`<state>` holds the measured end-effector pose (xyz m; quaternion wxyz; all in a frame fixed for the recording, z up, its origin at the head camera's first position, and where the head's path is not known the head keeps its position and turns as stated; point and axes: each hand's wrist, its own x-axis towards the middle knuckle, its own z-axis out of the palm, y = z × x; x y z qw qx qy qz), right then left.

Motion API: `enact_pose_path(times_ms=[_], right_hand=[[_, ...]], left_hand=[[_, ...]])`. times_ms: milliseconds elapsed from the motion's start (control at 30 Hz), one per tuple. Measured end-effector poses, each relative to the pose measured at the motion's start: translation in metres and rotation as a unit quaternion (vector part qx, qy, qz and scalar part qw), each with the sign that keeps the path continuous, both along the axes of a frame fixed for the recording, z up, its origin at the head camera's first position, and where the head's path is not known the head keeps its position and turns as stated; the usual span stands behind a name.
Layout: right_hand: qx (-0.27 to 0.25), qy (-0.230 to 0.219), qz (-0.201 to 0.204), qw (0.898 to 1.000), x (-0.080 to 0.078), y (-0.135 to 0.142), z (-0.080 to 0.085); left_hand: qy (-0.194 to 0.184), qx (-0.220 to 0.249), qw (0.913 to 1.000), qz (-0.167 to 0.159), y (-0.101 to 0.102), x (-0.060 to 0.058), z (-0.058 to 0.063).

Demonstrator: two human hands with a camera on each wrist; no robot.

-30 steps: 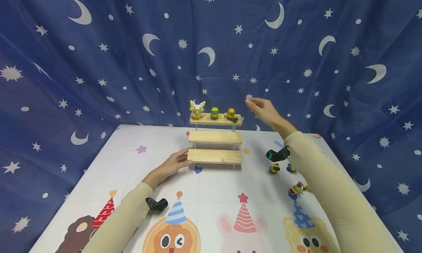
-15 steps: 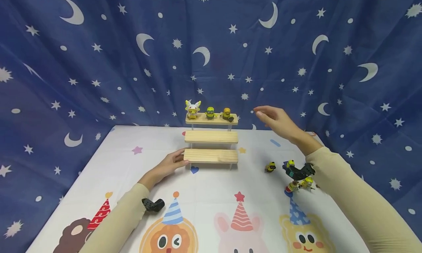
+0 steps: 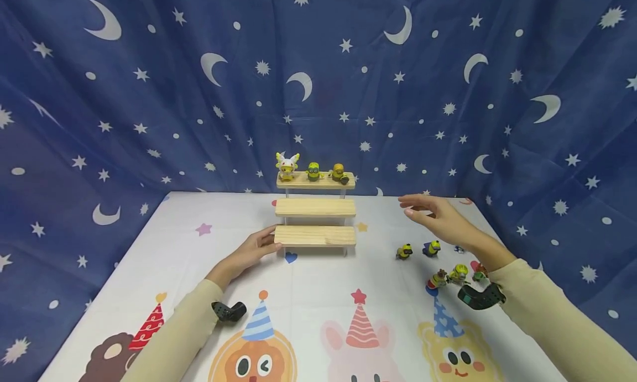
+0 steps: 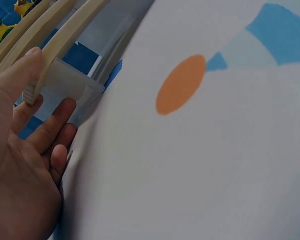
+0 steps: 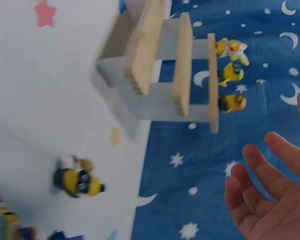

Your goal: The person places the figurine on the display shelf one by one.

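Observation:
My left hand [image 3: 252,249] holds the left end of the lowest step of a three-tier wooden display stand [image 3: 315,236]. In the left wrist view its thumb [image 4: 27,65] lies against the step's end, with the fingers below by the clear side support. On the top step stand a white-hooded yellow figurine [image 3: 287,167], a green-topped minion figurine [image 3: 313,172] and an orange-topped minion figurine [image 3: 338,173]. My right hand [image 3: 440,219] is in the air right of the stand, fingers loosely bent and holding nothing. Below it on the table are a yellow-and-black figurine [image 3: 405,251] and a blue-and-yellow figurine [image 3: 431,248].
More small figurines stand at the right near my sleeve, among them a red-bottomed one [image 3: 438,279], a yellow one [image 3: 458,273] and a green-brown one [image 3: 480,272]. A white cloth [image 3: 239,216] with cartoon prints covers the table. A blue star-patterned curtain [image 3: 318,50] hangs behind.
My right hand has moved right and down, away from the top step, uncovering the figurines at the right. The left hand stays on the stand. The head view has shifted slightly.

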<state>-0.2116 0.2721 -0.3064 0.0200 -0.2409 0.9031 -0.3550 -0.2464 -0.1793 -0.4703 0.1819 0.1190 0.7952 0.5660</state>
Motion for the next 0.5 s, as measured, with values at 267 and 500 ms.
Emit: enact_pose_path(times_ms=[267, 500], right_hand=[[0.002, 0.005, -0.014, 1.000, 0.014, 0.029, -0.021], [-0.014, 0.012, -0.035, 0.999, 0.039, 0.051, -0.041]], left_hand=[[0.007, -0.005, 0.9999, -0.007, 0.003, -0.004, 0.003], [-0.010, -0.004, 0.9999, 0.000, 0.001, -0.002, 0.001]])
